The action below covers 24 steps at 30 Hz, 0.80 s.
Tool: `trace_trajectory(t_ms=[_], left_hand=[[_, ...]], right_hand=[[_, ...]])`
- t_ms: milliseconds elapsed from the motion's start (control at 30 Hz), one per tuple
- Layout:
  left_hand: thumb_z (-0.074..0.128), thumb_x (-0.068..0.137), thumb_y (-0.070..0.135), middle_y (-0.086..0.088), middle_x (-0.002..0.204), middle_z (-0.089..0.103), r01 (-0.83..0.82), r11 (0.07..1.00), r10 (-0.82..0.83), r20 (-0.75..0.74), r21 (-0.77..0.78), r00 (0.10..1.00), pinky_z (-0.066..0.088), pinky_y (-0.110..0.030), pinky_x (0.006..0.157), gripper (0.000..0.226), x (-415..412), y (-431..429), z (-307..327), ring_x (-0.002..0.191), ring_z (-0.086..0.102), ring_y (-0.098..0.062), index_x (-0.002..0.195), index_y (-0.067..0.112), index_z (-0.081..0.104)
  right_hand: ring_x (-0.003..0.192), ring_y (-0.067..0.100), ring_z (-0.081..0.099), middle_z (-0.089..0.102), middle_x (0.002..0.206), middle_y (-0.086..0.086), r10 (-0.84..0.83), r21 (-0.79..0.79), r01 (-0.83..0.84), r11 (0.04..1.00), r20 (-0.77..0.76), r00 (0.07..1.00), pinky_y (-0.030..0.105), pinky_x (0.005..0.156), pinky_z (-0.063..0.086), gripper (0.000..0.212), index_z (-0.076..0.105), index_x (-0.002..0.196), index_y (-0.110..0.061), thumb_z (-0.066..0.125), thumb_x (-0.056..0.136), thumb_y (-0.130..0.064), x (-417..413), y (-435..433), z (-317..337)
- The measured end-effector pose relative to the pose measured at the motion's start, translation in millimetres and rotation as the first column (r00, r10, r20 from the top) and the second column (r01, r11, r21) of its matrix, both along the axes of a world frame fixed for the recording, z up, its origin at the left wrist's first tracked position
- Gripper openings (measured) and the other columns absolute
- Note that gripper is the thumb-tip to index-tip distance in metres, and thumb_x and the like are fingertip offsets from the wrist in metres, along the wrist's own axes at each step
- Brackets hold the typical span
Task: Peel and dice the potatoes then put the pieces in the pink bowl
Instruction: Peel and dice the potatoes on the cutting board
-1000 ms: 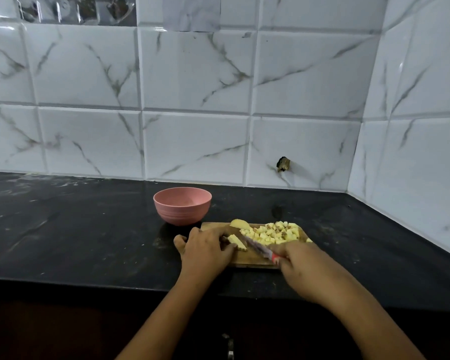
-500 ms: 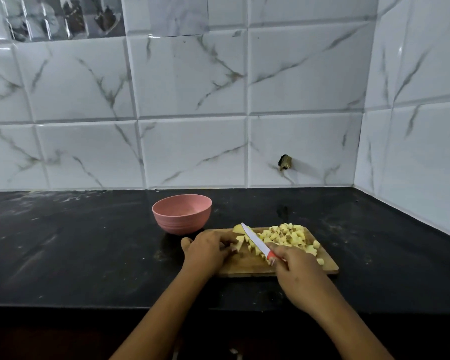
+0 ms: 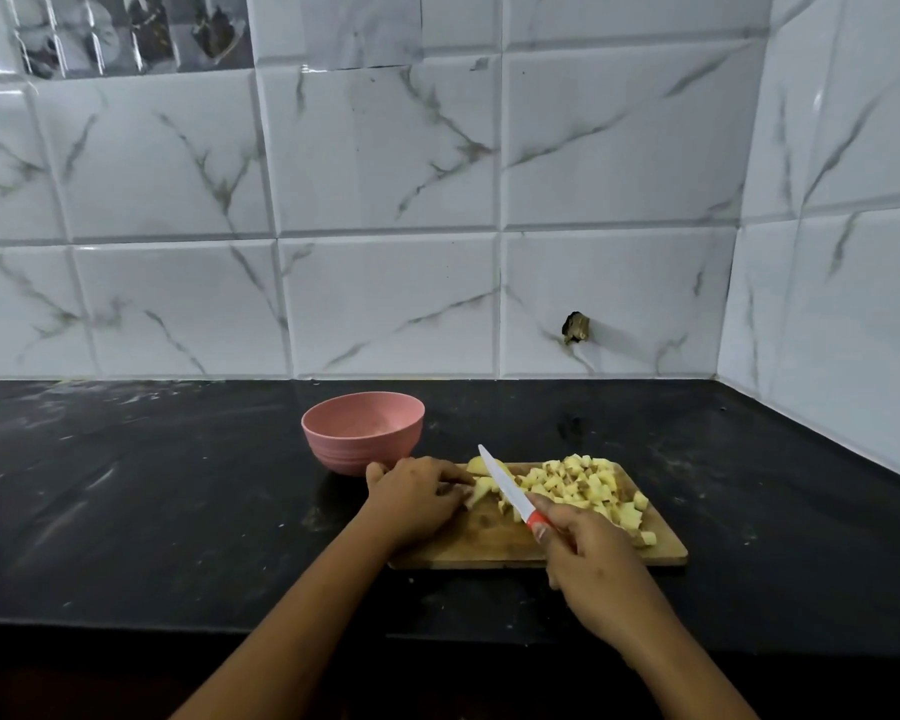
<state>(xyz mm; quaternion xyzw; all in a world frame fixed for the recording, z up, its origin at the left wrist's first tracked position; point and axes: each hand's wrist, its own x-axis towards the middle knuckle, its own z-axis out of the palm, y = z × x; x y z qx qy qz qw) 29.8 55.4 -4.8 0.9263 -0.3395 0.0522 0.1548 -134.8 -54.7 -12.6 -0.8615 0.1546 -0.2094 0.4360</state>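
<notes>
In the head view, the right hand (image 3: 588, 558) is seen closed in a firm grip round the red handle of a knife (image 3: 505, 485), the fingers wrapped fully about it. The white blade is held clear of the board, slanting up and to the left, with its tip above the far edge of the wooden cutting board (image 3: 489, 545). The left hand (image 3: 417, 493) is laid on the board's left part, its fingers bent and its grip narrowed to the fingertips, by which a potato piece (image 3: 481, 491) is held down just left of the blade. A second potato chunk (image 3: 475, 465) lies just behind it, near the blade's tip. The diced potatoes (image 3: 578, 485) are heaped on the right half of the board, a few cubes trailing toward its near right corner. The pink bowl (image 3: 363, 431) stands upright on the black desk (image 3: 178, 501), just beyond the board's far left corner and close to the left hand. A white marbled tile wall (image 3: 385, 200) is seen behind. Compared with a second ago, when the blade was laid low across the piece between the two hands, the blade has been lifted off it. Both grips, the bowl and the heap are unchanged.
</notes>
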Motion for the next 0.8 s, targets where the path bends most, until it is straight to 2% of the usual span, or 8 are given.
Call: trace_trajectory(t_ms=[67, 267, 467, 667, 800], left_hand=[[0.044, 0.095, 0.046, 0.021, 0.127, 0.057, 0.005, 1.000, -0.005, -0.026, -0.009, 1.000, 0.025, -0.034, 0.085, 0.028, -1, 2, -2, 0.113, 0.050, -0.006, 0.120, 0.045, 0.058], [0.045, 0.097, 0.030, 0.023, 0.130, 0.054, -0.005, 0.997, 0.001, -0.048, -0.078, 0.999, 0.023, -0.033, 0.084, 0.030, 3, 1, -1, 0.117, 0.049, -0.004, 0.113, 0.049, 0.061], [0.041, 0.094, 0.017, 0.019, 0.132, 0.053, 0.007, 0.999, -0.009, -0.043, -0.052, 0.999, 0.024, -0.035, 0.086, 0.037, -2, -4, 0, 0.116, 0.047, -0.008, 0.114, 0.042, 0.060], [0.041, 0.091, 0.019, 0.018, 0.142, 0.043, -0.032, 0.995, 0.031, -0.017, -0.090, 0.999, 0.025, -0.040, 0.092, 0.030, -12, -5, 1, 0.126, 0.041, -0.009, 0.108, 0.034, 0.060], [0.044, 0.092, 0.026, 0.013, 0.147, 0.036, -0.033, 0.999, 0.032, -0.043, -0.031, 0.999, 0.025, -0.044, 0.101, 0.021, -20, -5, -1, 0.131, 0.035, -0.011, 0.110, 0.030, 0.055]], right_hand=[[0.060, -0.004, 0.045, 0.042, 0.070, -0.020, 0.008, 0.019, -0.009, 1.000, 0.012, 1.000, 0.006, 0.051, 0.038, 0.040, 0.042, 0.142, -0.028, 0.042, 0.102, -0.023, -1, -1, -1], [0.040, -0.003, 0.043, 0.053, 0.061, -0.004, 0.028, 0.123, -0.031, 0.992, 0.025, 0.999, 0.012, 0.044, 0.034, 0.040, 0.045, 0.141, -0.030, 0.045, 0.102, -0.023, 0, -9, -6], [0.041, -0.001, 0.040, 0.049, 0.055, -0.005, 0.075, 0.244, -0.089, 0.966, 0.066, 0.995, 0.013, 0.042, 0.032, 0.037, 0.049, 0.137, -0.032, 0.047, 0.101, -0.024, -2, -13, -9], [0.043, 0.003, 0.034, 0.049, 0.058, -0.001, 0.098, 0.413, -0.128, 0.902, 0.094, 0.991, 0.016, 0.040, 0.026, 0.035, 0.052, 0.132, -0.036, 0.046, 0.101, -0.020, -5, -14, -3], [0.042, 0.004, 0.033, 0.049, 0.057, -0.001, 0.087, 0.436, -0.125, 0.891, 0.106, 0.991, 0.016, 0.039, 0.025, 0.034, 0.053, 0.130, -0.035, 0.047, 0.101, -0.020, -7, -14, -1]])
